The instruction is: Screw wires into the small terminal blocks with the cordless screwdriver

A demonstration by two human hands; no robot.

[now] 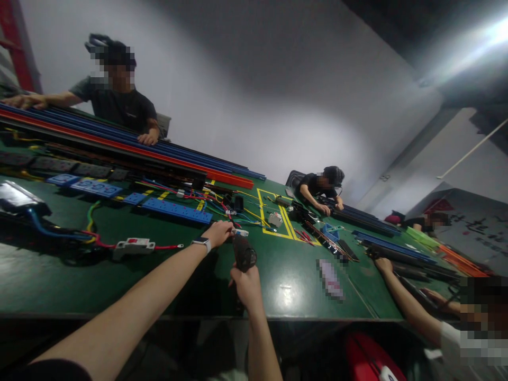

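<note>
My right hand (pixel 248 286) is wrapped round the grip of a dark power screwdriver (pixel 244 253), its nose pointing away from me. At its tip is a small white-and-blue part (pixel 241 233), which looks like a circuit breaker. My left hand (pixel 218 234), with a watch (pixel 204 243) on its wrist, is closed against this part; the fingertips are partly hidden. Just beyond lie coloured wires (pixel 214 200) and a blue socket strip (pixel 177 209). To the left, a white breaker (pixel 134 246) sits on the table with a red lead attached.
The green table (pixel 286 283) carries long red (pixel 222 177) and blue rails behind the sockets. Yellow tape (pixel 262 203) marks its surface. A blue bin (pixel 331 231) stands to the right. Co-workers sit across the table (pixel 127 106), farther right (pixel 323 190) and close at right (pixel 420 312).
</note>
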